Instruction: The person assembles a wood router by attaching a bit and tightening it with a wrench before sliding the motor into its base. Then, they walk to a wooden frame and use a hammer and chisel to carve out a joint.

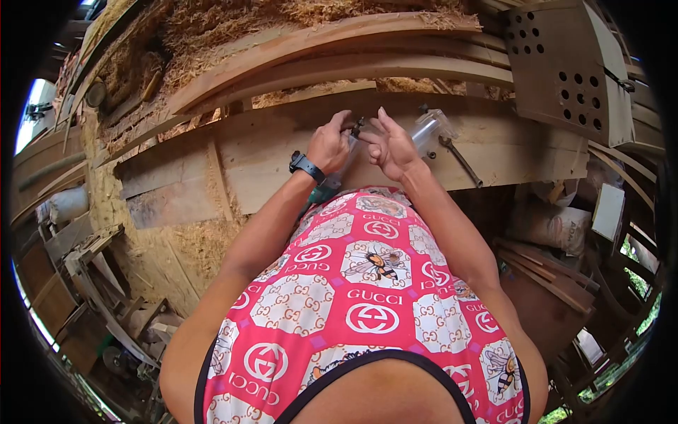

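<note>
My left hand (328,147), with a dark watch on its wrist, curls around the upper end of a handheld power tool. The tool's green body (325,191) shows below the wrist, close against my shirt. A small dark fitting (357,128) sticks up between my hands at the tool's end. My right hand (394,150) has its thumb raised and its fingers apart, reaching toward that fitting; contact is hard to make out. Just right of it lies a clear plastic piece (428,131), and beyond that a wrench (462,161) and a small dark nut-like part (431,154).
A wooden board (268,159) forms the work surface. Long curved planks (367,68) and wood shavings (205,53) lie behind it. A box with round holes (558,63) stands at the back right. A sack (554,225) and wood strips are at the lower right.
</note>
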`<state>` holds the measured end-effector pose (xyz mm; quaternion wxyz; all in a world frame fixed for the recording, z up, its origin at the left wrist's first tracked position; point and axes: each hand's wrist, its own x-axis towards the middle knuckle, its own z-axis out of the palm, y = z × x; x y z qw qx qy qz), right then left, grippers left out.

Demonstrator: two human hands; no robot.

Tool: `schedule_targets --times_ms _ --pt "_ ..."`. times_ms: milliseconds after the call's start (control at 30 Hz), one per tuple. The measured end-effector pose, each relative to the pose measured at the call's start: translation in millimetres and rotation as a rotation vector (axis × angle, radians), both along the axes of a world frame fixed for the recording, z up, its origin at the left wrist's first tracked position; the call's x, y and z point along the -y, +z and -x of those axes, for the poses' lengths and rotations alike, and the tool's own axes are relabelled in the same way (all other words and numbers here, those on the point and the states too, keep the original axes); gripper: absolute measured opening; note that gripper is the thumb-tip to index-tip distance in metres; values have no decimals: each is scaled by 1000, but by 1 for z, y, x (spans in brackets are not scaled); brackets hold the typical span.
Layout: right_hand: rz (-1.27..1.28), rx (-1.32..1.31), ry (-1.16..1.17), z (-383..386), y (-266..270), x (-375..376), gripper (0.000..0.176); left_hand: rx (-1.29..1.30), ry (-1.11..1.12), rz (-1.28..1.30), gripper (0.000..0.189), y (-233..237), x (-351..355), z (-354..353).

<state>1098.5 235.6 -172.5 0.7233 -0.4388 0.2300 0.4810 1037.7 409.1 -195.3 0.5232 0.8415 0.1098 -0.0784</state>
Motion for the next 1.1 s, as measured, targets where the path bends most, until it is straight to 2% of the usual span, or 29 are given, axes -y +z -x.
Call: schedule_targets --times_ms 233,300,400,500,633,733,800,933,1000,1100 --pt "40 14 8 0 -11 -8 107 16 -3 -40 45 -2 2 6" --pt "-68 -28 -50 -2 -7 -10 109 19 6 -125 46 0 6 8" --pt "-85 -5 -1 0 7 2 109 110 37 -141 46 -6 13 14" --pt "-75 -26 -7 2 5 6 112 145 94 -76 46 -9 16 19" --pt "-68 -17 -22 1 -4 -7 112 145 98 -86 46 -9 18 19" --pt "-177 -42 -58 1 9 -8 109 132 98 -69 46 -9 18 18" --pt "-113 -2 -47 4 23 0 108 145 108 -65 46 -10 20 18" --pt "-5 51 -35 2 13 -4 110 126 90 -43 46 -9 18 19" --pt "-104 -24 -15 -4 12 -13 114 136 91 -56 46 -8 17 18" --pt "-117 -2 -57 2 30 -1 109 140 92 -51 46 -10 17 16"
